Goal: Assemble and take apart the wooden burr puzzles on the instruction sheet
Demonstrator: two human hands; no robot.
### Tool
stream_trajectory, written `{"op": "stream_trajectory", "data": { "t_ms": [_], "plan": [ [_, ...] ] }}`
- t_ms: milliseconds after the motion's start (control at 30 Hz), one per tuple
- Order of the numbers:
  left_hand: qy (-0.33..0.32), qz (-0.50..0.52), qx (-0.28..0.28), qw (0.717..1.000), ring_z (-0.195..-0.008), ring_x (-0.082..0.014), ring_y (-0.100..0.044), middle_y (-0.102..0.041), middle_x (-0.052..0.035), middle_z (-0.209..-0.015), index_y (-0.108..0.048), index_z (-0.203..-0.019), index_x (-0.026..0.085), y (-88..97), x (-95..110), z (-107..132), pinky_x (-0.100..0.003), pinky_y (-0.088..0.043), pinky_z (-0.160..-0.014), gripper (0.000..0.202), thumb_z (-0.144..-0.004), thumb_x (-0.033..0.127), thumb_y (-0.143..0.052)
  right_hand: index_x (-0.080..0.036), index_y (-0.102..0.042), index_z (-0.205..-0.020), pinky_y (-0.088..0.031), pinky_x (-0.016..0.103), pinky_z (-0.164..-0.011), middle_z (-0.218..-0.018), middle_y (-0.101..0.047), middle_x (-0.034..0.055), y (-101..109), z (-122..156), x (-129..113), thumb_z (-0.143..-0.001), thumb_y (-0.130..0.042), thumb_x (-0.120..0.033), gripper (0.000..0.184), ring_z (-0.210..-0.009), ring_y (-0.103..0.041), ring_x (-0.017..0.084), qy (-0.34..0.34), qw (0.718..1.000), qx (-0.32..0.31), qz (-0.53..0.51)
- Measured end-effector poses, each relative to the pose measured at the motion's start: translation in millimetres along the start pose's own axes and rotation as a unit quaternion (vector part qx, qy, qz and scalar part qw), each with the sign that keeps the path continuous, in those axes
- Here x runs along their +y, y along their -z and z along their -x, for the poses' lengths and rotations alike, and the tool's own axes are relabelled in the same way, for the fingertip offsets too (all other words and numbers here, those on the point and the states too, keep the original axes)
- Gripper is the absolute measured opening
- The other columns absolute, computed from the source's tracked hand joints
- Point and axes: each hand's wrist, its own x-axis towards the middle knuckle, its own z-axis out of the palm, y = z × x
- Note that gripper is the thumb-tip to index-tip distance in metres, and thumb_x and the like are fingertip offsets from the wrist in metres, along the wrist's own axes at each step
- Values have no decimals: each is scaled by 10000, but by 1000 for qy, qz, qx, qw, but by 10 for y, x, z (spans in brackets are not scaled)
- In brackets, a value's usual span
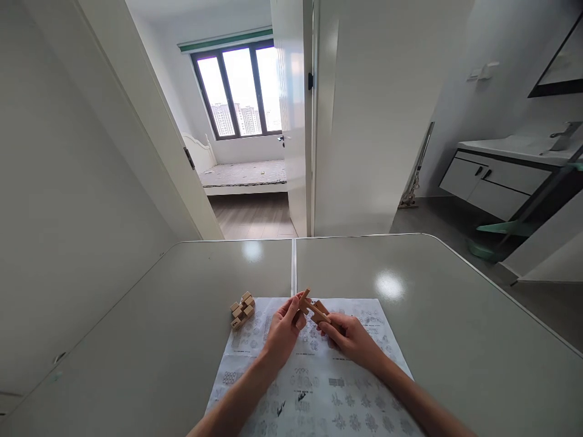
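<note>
My left hand (pixel 286 323) pinches a light-brown notched wooden puzzle piece (pixel 305 296) that tilts upward. Opposite it, my right hand (pixel 348 335) grips another wooden puzzle piece (pixel 320 311), its fingers closed round the near end. The two pieces meet or overlap between my fingertips; whether they interlock I cannot tell. Under both hands lies a large white instruction sheet (pixel 314 388) printed with small drawings. On its upper left corner sits a cluster of interlocked wooden blocks (pixel 243 311), apart from my left hand.
The grey-green table (pixel 150 340) has a pale seam (pixel 294 267) running down its middle and rounded far corners. Beyond its far edge stand a white wall and an open door (pixel 294 121). A washbasin cabinet (pixel 496 176) is at the far right.
</note>
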Motion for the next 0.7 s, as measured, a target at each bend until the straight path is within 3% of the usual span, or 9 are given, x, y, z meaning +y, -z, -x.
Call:
{"op": "stream_trajectory", "data": {
  "t_ms": [167, 267, 367, 433, 500, 633, 700],
  "plan": [
    [4, -36, -16, 999, -500, -33, -214, -704, -76, -1031, -774, -1155, 177, 14, 29, -5, -232, -184, -477, 445, -859, 508, -730, -181, -669, -799, -370, 258, -517, -638, -557, -14, -9, 3, 42, -1004, -540, -532, 426, -527, -468, 130, -1, 1000, -9, -11],
    [4, -62, -28, 998, -470, -32, -180, -701, -52, -881, -764, -1171, 169, 34, 51, -6, -242, -160, -475, 476, -869, 533, -708, -179, -668, -800, -377, 257, -520, -648, -554, -13, -15, 2, 61, -1004, -538, -529, 426, -538, -478, 132, 3, 1000, -8, -8],
    [12, -87, -40, 995, -442, -47, -125, -513, 53, -537, -737, -1220, 141, 51, 68, 4, -248, -142, -471, 529, -897, 555, -675, -179, -664, -804, -374, 255, -523, -657, -553, -12, -14, 5, 65, -1009, -534, -526, 424, -548, -473, 131, 7, 1000, -12, -6],
    [14, -95, -47, 994, -433, -52, -114, -362, 104, -445, -722, -1235, 123, 60, 75, 13, -246, -135, -471, 547, -907, 557, -670, -178, -659, -817, -369, 255, -524, -657, -546, -13, -10, 10, 62, -1014, -527, -525, 420, -552, -465, 130, 6, 1000, -15, -12],
    [16, -101, -49, 994, -425, -51, -122, -298, 124, -422, -715, -1236, 111, 68, 76, 17, -243, -133, -471, 554, -908, 556, -676, -178, -655, -833, -365, 255, -525, -648, -537, -16, -7, 14, 62, -1017, -522, -526, 416, -555, -461, 132, 1, 1000, -18, -18],
    [17, -113, -45, 992, -408, -48, -165, -316, 121, -417, -712, -1244, 103, 96, 56, -3, -242, -143, -469, 593, -896, 583, -683, -178, -663, -839, -369, 259, -534, -661, -549, -10, -3, 7, 78, -1008, -536, -539, 418, -567, -470, 137, -3, 1000, -16, -23],
    [13, -127, -38, 991, -404, -44, -239, -436, 84, -463, -716, -1251, 112, 108, 44, -17, -244, -159, -468, 613, -887, 605, -683, -179, -670, -830, -372, 262, -537, -655, -552, -10, -3, -2, 87, -1000, -547, -548, 425, -563, -473, 139, -3, 1000, -14, -24]
  ]
}}
